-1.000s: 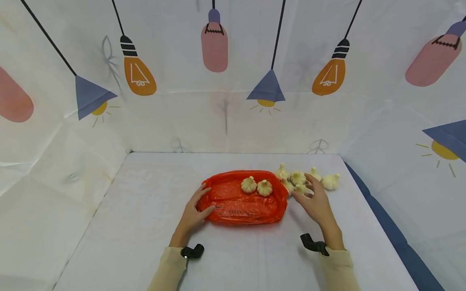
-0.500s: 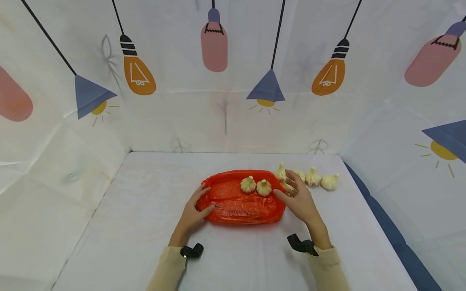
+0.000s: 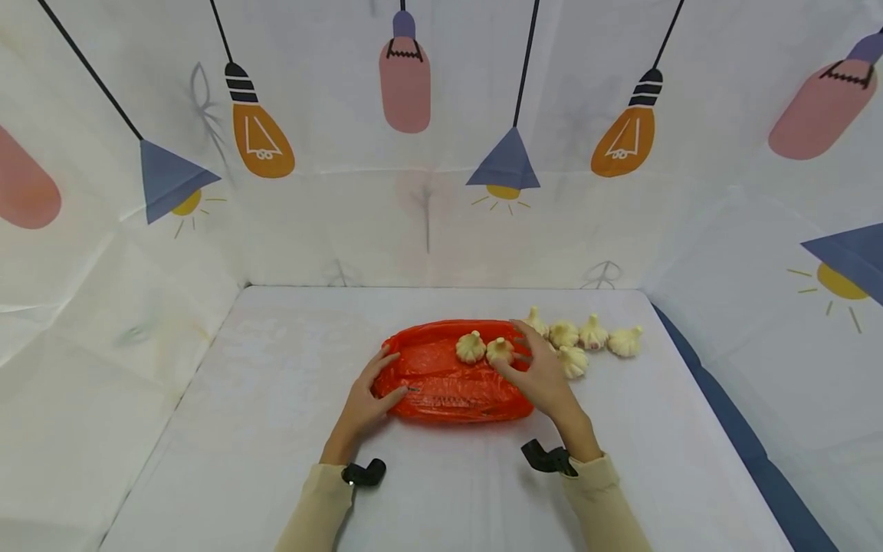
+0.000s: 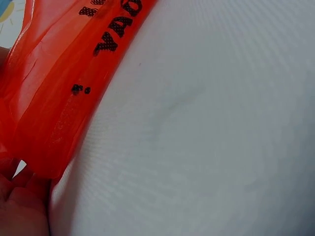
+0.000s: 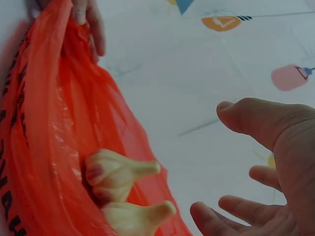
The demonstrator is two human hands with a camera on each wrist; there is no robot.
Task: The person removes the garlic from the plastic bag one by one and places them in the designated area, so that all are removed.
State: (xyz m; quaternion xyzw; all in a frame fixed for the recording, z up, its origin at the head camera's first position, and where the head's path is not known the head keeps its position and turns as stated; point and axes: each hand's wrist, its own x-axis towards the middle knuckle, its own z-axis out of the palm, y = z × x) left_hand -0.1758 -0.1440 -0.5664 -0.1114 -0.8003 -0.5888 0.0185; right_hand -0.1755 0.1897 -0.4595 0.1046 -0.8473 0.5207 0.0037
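A red plastic bag (image 3: 448,387) (image 4: 64,83) (image 5: 44,147) lies flat on the white table (image 3: 276,429). Two garlic bulbs (image 3: 471,346) (image 3: 500,350) (image 5: 115,172) (image 5: 135,216) rest at its far right part. My left hand (image 3: 375,387) (image 4: 17,206) holds the bag's left end between thumb and fingers (image 5: 91,22). My right hand (image 3: 527,364) (image 5: 253,172) hovers over the bag's right end with its fingers spread and nothing in it. Its fingertips are close beside the right bulb.
Several loose garlic bulbs (image 3: 593,335) lie on the table just right of the bag, one (image 3: 572,360) beside my right hand. White walls printed with lamps (image 3: 510,165) enclose the table on three sides. A blue strip (image 3: 745,452) runs along the right edge.
My right hand has moved left from the loose garlic pile to the bag's right end, beside the two bulbs. The left hand and the bag have stayed put.
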